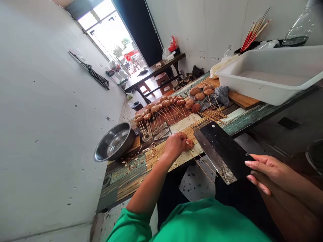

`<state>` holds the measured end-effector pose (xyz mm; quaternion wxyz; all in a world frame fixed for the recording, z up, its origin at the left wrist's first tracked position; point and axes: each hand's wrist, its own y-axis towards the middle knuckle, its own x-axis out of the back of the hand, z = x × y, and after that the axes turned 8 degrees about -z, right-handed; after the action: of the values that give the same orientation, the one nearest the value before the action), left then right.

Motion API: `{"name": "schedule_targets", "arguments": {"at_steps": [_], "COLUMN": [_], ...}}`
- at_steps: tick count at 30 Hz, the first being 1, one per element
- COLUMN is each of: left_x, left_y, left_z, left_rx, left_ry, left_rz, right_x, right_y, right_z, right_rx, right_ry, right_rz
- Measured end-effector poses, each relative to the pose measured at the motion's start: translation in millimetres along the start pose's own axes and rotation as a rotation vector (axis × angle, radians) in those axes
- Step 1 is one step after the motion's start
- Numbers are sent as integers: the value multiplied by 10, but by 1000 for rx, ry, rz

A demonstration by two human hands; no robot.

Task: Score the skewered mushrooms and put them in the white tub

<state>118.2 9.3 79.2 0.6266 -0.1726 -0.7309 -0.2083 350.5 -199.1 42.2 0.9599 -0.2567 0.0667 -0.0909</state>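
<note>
My left hand (176,145) is closed around a brown mushroom cap (189,144) near the table's front edge. Two thin wooden sticks (205,168) run from that cap out past the edge. In my right hand (264,171) is a wide, dark cleaver (219,148), gripped by its handle, its blade pointing up and left beside the sticks. Behind my left hand lie rows of skewered mushrooms (166,103), some with pale cuts on their caps. Further right, more skewered mushrooms (200,96) rest by a grey cloth (222,95).
A metal bowl (114,143) stands at the table's left end, with pale trimmings (132,164) scattered beside it. Loose bamboo skewers (213,115) lie right of the mushrooms. A white plastic tub (267,84) sits partly on a wooden board (243,100) at the right.
</note>
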Motion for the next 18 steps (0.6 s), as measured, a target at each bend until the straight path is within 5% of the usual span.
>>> {"name": "schedule_targets", "arguments": {"at_steps": [12,18], "left_x": [30,66], "left_y": [26,133], "left_z": [99,16], "left_rx": [-166,-114], "left_ry": [-90,61], "left_rz": [23,85], "right_x": [47,66], "right_y": [-48,-38], "right_z": [-58,-90], "right_rx": [20,-13], "right_ry": [26,-32], "right_rz": [-65,-32]}}
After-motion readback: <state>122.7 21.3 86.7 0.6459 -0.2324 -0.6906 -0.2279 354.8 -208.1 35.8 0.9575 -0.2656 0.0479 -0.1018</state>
